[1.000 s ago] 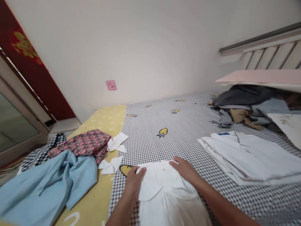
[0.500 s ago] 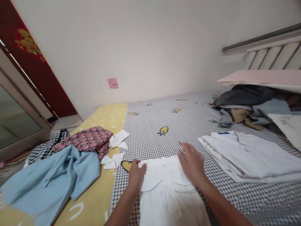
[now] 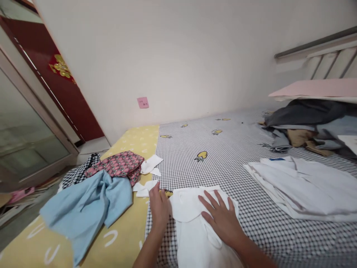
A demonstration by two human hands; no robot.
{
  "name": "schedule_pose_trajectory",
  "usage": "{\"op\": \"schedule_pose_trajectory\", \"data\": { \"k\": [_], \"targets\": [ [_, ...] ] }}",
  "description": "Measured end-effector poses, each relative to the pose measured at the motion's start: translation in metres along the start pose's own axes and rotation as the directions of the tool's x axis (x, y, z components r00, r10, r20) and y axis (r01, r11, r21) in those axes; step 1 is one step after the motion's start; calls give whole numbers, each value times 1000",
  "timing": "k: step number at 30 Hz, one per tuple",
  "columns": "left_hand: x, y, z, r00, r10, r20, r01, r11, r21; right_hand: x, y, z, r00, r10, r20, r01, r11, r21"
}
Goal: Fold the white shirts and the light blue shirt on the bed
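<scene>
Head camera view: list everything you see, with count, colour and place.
Folded clothes: one stack, white, on the bed at right.
Clothes pile: one, grey, blue and tan, beyond the stack.
Board: one, pink, above the pile.
Checked bedsheet: one, black and white, across the bed.
Yellow sheet: one, left of the bedsheet.
Blue garment: one, light blue, on the yellow sheet.
Patterned cloth: one, pink, behind it.
Checked cloth: one, black and white, beside that.
Sticky note: one, pink, on the wall.
White garment: one, on the bedsheet.
Left hand: at the garment's left edge.
Right hand: flat on the garment.
</scene>
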State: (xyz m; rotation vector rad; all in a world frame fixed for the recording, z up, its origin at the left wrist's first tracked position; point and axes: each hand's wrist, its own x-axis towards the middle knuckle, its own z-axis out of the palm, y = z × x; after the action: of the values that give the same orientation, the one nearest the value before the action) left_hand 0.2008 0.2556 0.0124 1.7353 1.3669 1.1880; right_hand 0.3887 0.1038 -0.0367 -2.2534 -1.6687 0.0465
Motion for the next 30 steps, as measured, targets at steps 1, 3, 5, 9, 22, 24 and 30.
{"op": "schedule_pose_trajectory", "data": {
  "k": [1,3,5,9,22,24,30],
  "targets": [
    [-11,0,-4,997,72,-14,-72,997,26,0,0,-1,1000,2,3,-2,1000,2],
    [-37,-1,-7,974,223,37,-226,967,118,0,-1,-4,1000,7,12,-7,1000,2],
    [-59,-3,-4,920,337,198,-381,889,254,0,-2,-5,1000,7,10,-7,1000,-1],
    [-69,-7,13,809,194,555,-493,737,462,-1,-1,-2,1000,-7,-30,7,1000,8],
    [-45,13,10,886,-8,464,-264,812,520,-15,12,-42,986,166,-23,-152,944,293],
    [-61,13,-9,931,35,363,-226,836,500,-43,12,-47,958,225,-177,-170,945,281],
    [-138,-20,-48,967,-221,129,234,967,-101,-131,-14,-36,948,41,-316,-41,999,8]
  ]
}}
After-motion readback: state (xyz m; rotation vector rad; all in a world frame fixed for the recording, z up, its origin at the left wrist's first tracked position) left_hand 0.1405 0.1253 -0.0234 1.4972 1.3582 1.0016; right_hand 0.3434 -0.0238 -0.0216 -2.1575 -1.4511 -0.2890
